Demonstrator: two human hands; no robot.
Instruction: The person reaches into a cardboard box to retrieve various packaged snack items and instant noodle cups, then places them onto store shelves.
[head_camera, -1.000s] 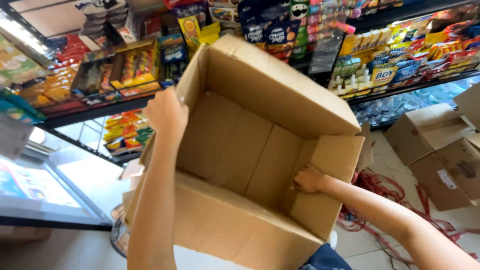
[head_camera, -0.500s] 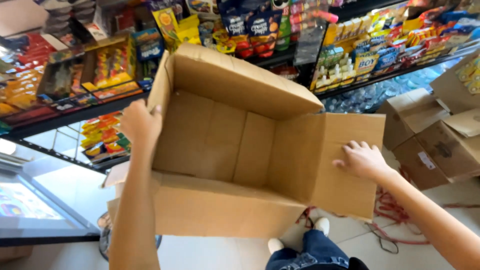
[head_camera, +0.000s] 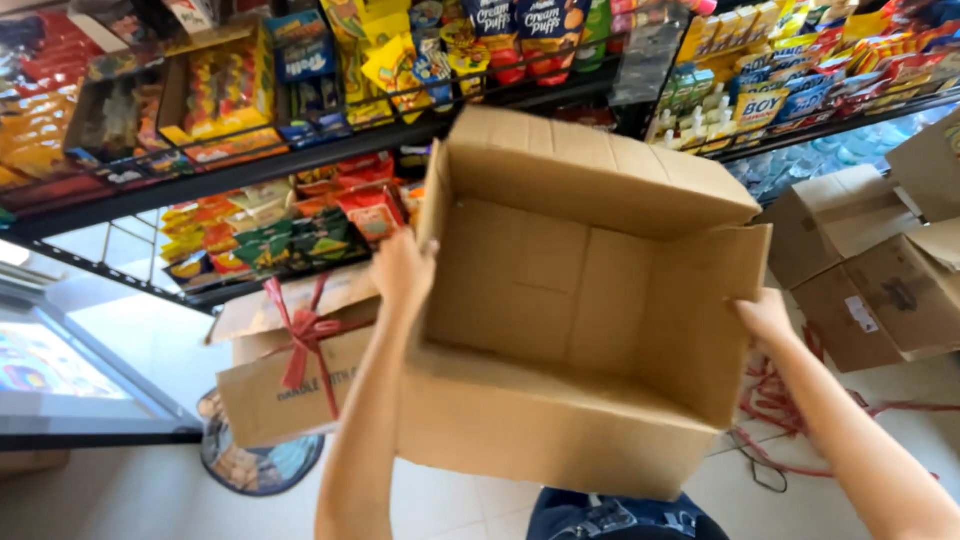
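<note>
Between left hand (head_camera: 402, 268) and right hand (head_camera: 764, 318), open cardboard box (head_camera: 560, 420).

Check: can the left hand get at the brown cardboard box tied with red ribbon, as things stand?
Probably not directly. The left hand grips the wall of the open empty cardboard box; the brown cardboard box tied with red ribbon sits just beside and below it, unobstructed, so letting go comes first.

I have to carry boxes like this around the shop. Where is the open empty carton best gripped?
Grip the open cardboard box by its two short end walls, one hand from each side, as the left hand and right hand do. The loose flaps would likely bend; the walls look stiffer.
</note>
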